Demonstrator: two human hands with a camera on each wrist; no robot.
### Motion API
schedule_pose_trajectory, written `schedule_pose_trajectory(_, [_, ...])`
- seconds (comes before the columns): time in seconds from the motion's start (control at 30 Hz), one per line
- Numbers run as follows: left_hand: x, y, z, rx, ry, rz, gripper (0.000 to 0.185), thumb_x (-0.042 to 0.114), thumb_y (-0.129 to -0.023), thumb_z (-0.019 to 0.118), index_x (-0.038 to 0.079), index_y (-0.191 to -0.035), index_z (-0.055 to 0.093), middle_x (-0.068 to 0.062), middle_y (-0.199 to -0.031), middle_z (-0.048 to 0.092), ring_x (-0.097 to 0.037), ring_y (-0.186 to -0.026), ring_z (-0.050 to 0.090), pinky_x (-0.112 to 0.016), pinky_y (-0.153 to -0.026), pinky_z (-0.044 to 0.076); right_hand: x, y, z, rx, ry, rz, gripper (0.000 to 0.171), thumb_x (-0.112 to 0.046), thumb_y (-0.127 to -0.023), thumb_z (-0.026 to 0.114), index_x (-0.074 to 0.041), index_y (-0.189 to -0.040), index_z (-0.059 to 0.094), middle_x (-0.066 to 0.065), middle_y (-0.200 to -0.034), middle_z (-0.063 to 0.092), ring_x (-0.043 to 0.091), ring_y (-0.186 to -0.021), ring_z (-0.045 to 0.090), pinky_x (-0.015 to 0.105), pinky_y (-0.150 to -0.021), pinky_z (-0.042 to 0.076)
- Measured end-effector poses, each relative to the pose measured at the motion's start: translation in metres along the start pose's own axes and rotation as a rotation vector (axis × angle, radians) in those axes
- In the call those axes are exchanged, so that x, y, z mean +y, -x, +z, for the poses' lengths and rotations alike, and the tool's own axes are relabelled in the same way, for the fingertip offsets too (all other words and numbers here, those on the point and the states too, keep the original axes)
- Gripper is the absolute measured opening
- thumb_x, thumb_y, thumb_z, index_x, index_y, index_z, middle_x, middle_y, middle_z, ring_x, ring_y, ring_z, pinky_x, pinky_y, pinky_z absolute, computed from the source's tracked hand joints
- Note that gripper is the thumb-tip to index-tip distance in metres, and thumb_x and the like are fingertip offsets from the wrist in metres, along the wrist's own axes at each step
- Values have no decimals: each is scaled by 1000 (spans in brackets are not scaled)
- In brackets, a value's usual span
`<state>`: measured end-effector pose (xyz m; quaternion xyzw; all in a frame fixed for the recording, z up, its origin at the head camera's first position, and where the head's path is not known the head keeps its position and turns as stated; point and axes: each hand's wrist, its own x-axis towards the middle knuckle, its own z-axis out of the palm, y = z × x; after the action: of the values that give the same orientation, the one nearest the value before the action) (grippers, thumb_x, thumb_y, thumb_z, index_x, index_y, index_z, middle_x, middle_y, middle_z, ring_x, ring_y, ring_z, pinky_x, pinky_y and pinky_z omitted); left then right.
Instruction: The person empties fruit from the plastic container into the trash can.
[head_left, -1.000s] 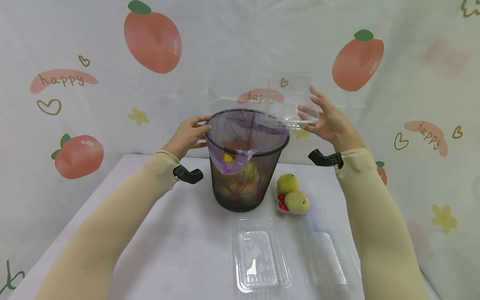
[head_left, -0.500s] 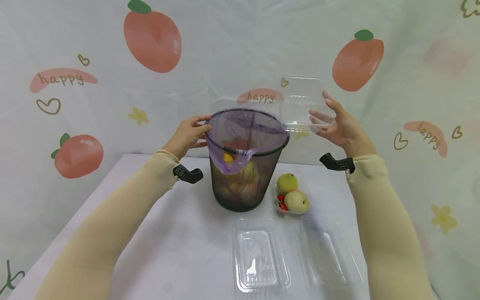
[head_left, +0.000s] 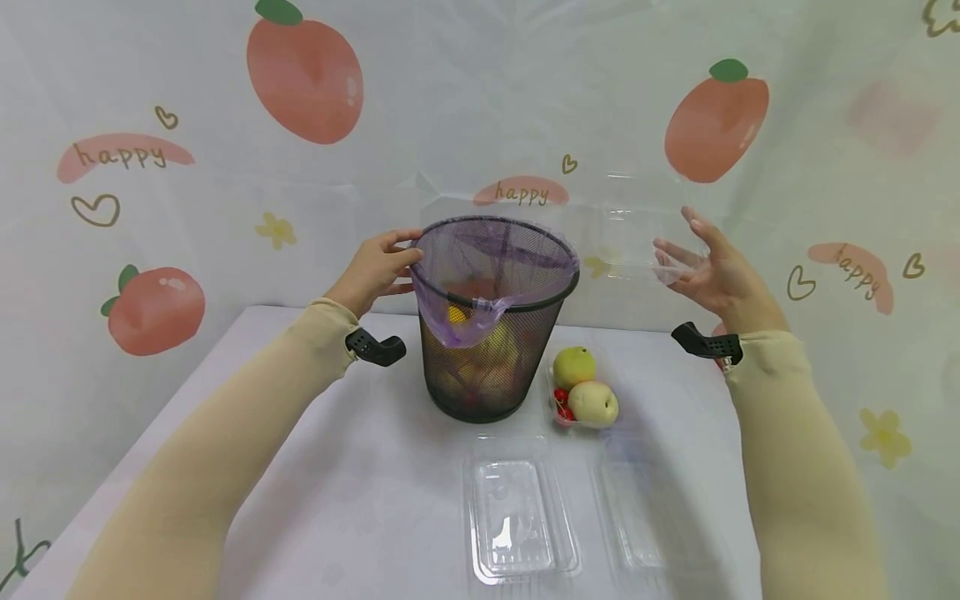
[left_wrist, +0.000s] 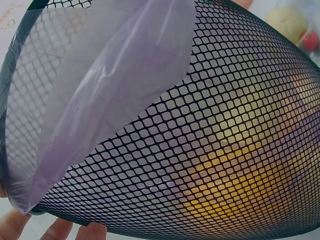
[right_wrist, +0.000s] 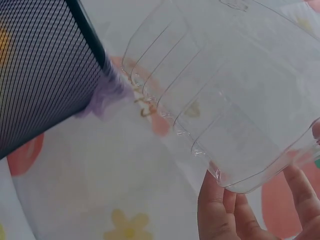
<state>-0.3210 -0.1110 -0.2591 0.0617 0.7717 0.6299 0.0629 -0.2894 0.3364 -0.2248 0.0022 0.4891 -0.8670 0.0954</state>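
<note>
At the left side of a black mesh wastebasket point(head_left: 480, 396), my left hand point(head_left: 373, 273) grips the rim with thumb and fingers. A purple bag point(head_left: 465, 329) lines the basket and folds over its front edge. Through the mesh I make out yellow and reddish shapes, and in the left wrist view a yellow-orange one point(left_wrist: 240, 185) is blurred by the wire. My right hand point(head_left: 716, 275) is raised to the right of the basket. It holds a see-through plastic box point(right_wrist: 240, 110) by its edge, apart from the basket; the box is faint in the head view.
Right of the basket, a clear tray holds two yellow-green round fruits point(head_left: 594, 404) and small red fruits point(head_left: 561, 403). Nearer lie a clear plastic container point(head_left: 517, 517) and a second clear container point(head_left: 633, 525) on the white table point(head_left: 352, 500). A printed cloth point(head_left: 420, 100) hangs behind.
My right hand has moved right and slightly down with the plastic box, away from the basket's rim. The left hand and the basket stay where they were.
</note>
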Motion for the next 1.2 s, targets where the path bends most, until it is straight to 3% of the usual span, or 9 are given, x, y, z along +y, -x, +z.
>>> schedule_pose_trajectory(0.23, [1,0,0,5,3,2,50,18,-98,53,19,-147,42,-10,-130,48,-19,-100,55,-42,-98,52,4,8,-24,35,-27,35,28,-28,-94,62,-39,-120,66,8,-128,45,21,-105,57,34,-79,56])
schedule_pose_trajectory(0.63, [1,2,1,0,-2,-2,50,19,-99,53,19,-147,42,-7,-124,48,-19,-99,53,-42,-99,51,21,26,-65,50,-67,102,35,-27,-99,55,-39,-132,55,8,-114,60,20,-100,60,32,-80,57])
schedule_pose_trajectory(1.03, [1,1,1,1,5,0,50,18,-98,53,19,-147,42,-13,-133,47,-23,-104,54,-43,-100,51,37,29,-109,80,-128,161,20,-27,-99,54,-34,-109,69,9,-101,66,20,-96,61,35,-81,54])
schedule_pose_trajectory(1.1, [1,1,1,0,9,0,50,18,-98,53,19,-147,42,-13,-133,47,-23,-105,54,-43,-100,50,41,30,-116,79,-93,160,23,-28,-100,52,-37,-118,63,7,-102,66,19,-97,61,34,-80,53])
schedule_pose_trajectory(1.2, [1,1,1,-2,7,-1,51,19,-98,53,19,-147,42,-12,-133,47,-23,-105,54,-43,-100,50,46,33,-126,77,-7,162,40,-30,-101,49,-44,-138,41,1,-101,68,15,-98,62,33,-80,54])
